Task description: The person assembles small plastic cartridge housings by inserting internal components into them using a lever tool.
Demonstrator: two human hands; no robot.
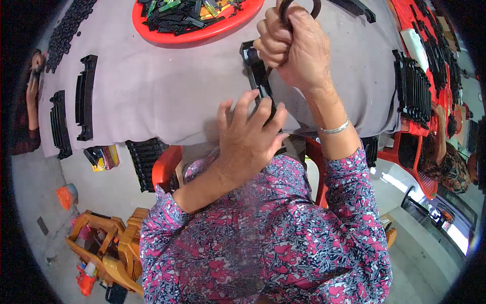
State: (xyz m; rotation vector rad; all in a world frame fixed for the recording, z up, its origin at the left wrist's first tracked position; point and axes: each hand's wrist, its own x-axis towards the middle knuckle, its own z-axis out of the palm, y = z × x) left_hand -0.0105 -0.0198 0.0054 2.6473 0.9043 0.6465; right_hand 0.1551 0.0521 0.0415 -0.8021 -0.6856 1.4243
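My right hand (301,48) is closed in a fist around a dark tool with ring-shaped handles (315,9), likely scissors. Its thin lower end points down toward a long black plastic strip (249,54), which lies on the cloth and runs toward my body. Over the near part of that strip is my left hand (248,129), fingers spread and slightly bent. Its fingertips are at the strip, and whether they press on it I cannot tell. The hand and fingers hide much of the strip's near end.
A red basin (195,39) of black and green plastic pieces stands at the far side of the grey tablecloth (147,96). Black strips (86,99) lie at left, with a stack of strips (412,86) at right. Small black parts (63,35) are heaped far left. Other people sit at both sides.
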